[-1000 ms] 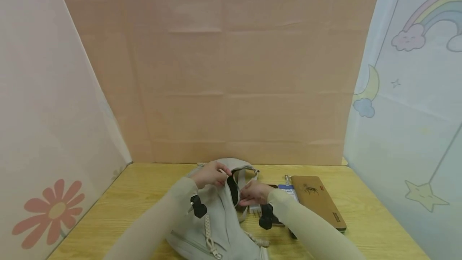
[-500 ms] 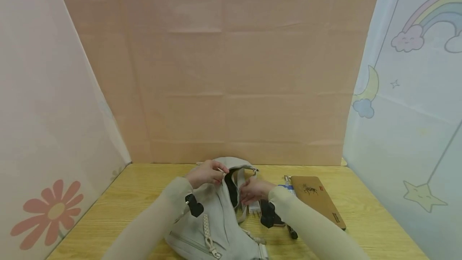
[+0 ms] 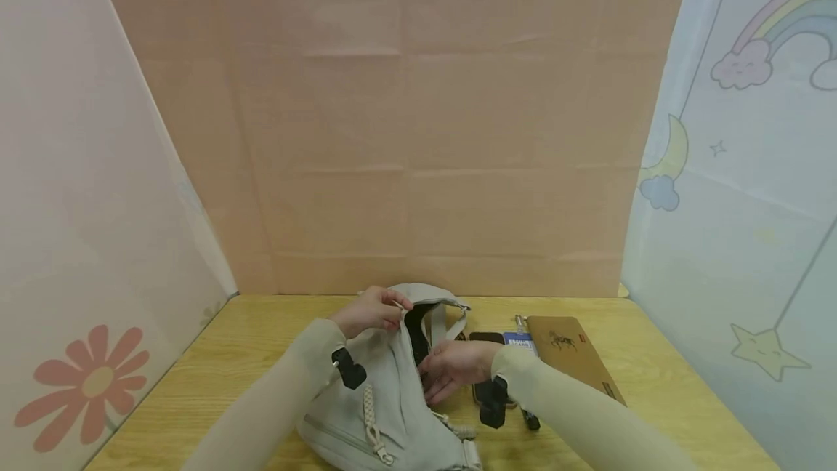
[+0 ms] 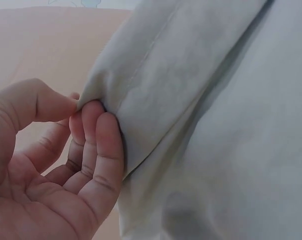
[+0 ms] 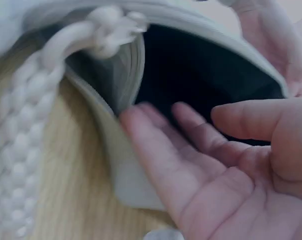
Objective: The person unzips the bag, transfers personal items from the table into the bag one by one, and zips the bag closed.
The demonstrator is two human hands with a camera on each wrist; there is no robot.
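Note:
A pale grey fabric bag (image 3: pixel 386 391) lies on the table with its dark opening (image 3: pixel 415 329) facing right. My left hand (image 3: pixel 371 311) pinches the upper edge of that opening; the left wrist view shows thumb and fingertips gripping the bag's cloth (image 4: pixel 156 90). My right hand (image 3: pixel 454 368) is at the lower side of the opening. In the right wrist view its fingers (image 5: pixel 156 140) are loosely bent at the mouth of the bag, beside the dark lining (image 5: pixel 191 70), and nothing shows between them. A braided cord pull (image 5: pixel 23 145) hangs at the left there.
Right of the bag, a dark phone-like object (image 3: pixel 487 337) lies partly under my right wrist. Beside it are a blue and white card (image 3: pixel 519 340) and a brown case (image 3: pixel 572 351). A black item (image 3: pixel 531 420) lies near my right sleeve. Upright sheets surround the wooden table (image 3: pixel 216 355).
My right hand has moved down along the opening, uncovering more of the phone-like object and card. My left hand has shifted slightly left with the bag's edge, and the opening looks wider.

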